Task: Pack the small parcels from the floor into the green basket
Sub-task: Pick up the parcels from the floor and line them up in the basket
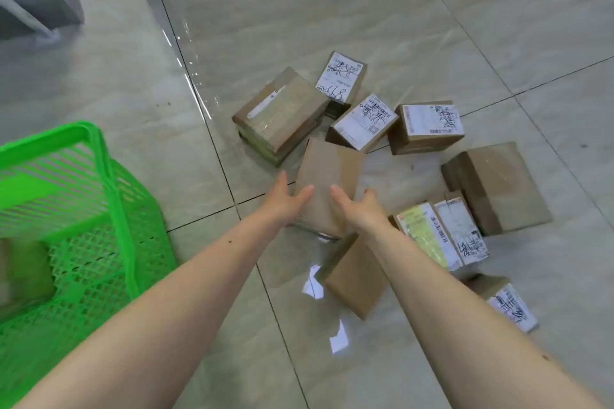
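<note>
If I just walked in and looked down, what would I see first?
Probably the bright green basket at the left edge, standing on the pale tiled floor with a brown parcel already inside. Next, the heap of little cardboard parcels scattered on the floor to its right, several with white labels on top. In the middle, the left hand and right hand reach for one plain brown parcel, fingers on it.

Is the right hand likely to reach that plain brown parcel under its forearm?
Probably yes: the plain parcel lies on open floor directly below the forearm, nothing stacked on it, though the right hand now touches another parcel.
</note>
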Demonstrator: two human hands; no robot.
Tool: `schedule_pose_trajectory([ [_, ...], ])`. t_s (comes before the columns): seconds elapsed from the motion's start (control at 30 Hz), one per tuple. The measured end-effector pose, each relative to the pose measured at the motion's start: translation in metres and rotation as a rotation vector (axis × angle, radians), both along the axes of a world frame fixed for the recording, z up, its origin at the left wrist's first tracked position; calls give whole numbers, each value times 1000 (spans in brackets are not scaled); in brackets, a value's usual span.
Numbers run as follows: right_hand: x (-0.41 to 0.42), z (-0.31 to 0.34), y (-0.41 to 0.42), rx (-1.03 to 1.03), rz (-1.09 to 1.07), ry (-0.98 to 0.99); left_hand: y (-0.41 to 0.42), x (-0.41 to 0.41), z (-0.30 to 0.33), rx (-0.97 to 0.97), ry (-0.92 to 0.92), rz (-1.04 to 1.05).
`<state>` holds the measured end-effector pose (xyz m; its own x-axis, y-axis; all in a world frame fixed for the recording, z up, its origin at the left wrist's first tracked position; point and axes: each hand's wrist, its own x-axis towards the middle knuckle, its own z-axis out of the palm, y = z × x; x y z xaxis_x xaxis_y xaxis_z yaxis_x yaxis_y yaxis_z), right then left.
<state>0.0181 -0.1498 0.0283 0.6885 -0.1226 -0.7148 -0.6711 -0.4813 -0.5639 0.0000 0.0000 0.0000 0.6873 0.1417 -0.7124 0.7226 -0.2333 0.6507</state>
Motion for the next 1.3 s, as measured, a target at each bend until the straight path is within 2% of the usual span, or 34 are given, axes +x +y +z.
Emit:
schedule_pose_trajectory([
  [0.3, 12, -58, 3, -34, -18, -64, -10, 10, -39, -11, -111, 21],
  [0.57, 6, -40, 1, 15, -94, -60, -13, 3, -13, -31, -106, 45],
  [0.77, -20, 25, 5, 49, -85, -38, -8, -28, 57, -86, -81, 106],
  [1.1, -73, 201, 55, 16, 130, -52, 43, -106, 224, -116, -33, 315],
  [1.3, -106, 302, 111, 68, 284, -71, 93, -157, 321, -105, -49, 456],
])
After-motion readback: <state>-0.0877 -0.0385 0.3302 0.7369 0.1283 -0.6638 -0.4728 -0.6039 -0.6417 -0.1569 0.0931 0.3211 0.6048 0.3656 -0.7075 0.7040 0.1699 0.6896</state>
